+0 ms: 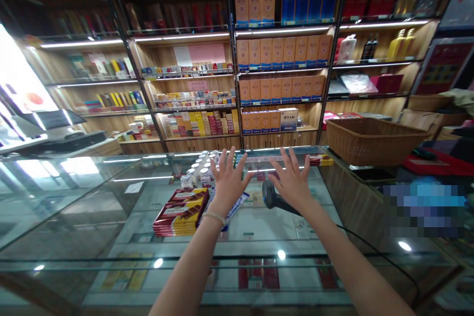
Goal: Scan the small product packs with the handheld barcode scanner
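Both my hands are held out over a glass counter, palms down with fingers spread. My left hand holds nothing; it is in front of blue wrapped bars and just right of stacked red and yellow chocolate packs. Behind it stand several small jars with white lids. My right hand is empty too, beside a black handheld scanner whose handle is partly hidden by my wrist. A cable runs off to the lower right.
A brown wicker basket sits at the counter's right, near a few red and yellow packs. Shelves of boxes rise behind. A monitor stands at the left. Part of the right side is pixelated.
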Tool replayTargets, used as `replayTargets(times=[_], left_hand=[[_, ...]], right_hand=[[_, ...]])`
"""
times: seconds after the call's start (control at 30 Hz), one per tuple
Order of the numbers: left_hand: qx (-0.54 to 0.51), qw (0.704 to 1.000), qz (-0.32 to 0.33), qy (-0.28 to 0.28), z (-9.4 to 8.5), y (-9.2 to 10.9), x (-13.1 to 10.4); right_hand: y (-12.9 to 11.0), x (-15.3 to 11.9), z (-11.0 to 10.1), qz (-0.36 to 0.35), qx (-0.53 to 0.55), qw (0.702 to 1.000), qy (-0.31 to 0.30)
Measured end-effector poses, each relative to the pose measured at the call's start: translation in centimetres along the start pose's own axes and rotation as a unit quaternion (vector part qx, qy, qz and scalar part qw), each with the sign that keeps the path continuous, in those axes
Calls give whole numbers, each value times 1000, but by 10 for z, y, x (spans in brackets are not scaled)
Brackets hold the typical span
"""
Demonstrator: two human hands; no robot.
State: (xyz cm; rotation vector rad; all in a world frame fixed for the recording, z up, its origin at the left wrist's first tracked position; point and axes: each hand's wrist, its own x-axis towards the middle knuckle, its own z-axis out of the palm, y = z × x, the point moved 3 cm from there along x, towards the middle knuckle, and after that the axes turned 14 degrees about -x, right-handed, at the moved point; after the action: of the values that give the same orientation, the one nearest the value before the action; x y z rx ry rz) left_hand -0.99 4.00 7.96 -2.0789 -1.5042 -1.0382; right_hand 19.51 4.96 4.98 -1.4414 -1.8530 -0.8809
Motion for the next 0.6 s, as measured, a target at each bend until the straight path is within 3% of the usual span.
replayTargets(times=[0.27,0.6], left_hand=[[0,1000,-21,-11,-12,-10,-14],[37,996,-74,-31,-59,-46,-33]], right_hand=[[-11,-5,0,-3,6,1000,-26],[-54,-5,-10,-24,32,999,-29]])
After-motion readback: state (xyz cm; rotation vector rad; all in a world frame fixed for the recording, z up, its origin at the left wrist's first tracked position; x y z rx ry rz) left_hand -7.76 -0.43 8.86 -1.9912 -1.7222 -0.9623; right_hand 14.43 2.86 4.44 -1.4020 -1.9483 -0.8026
